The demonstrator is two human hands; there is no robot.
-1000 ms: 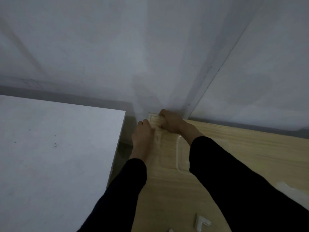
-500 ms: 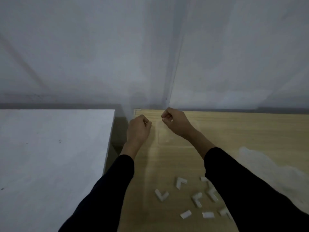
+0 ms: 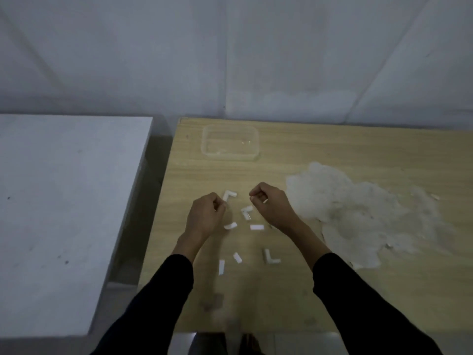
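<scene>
Wooden table (image 3: 332, 149) by grey wall (image 3: 179, 60); clear tub (image 3: 230, 157), contents unclear, beyond left hand (image 3: 206, 217) and right hand (image 3: 272, 210), both curled, hold unclear.

This is a bare, dim workroom, not a lived-in home. Pale sheeting (image 3: 230, 60) covers the whole back wall in flat panels, with no shelves, pictures or furnishings on it. Two plain work surfaces stand side by side with a narrow gap between them: a white tabletop (image 3: 64, 213) and a wooden tabletop (image 3: 332, 155). On the wood lie only working materials: scattered white plastic pieces (image 3: 270, 258), a clear plastic box (image 3: 204, 142) and a heap of white fluffy stuff (image 3: 358, 213).
</scene>
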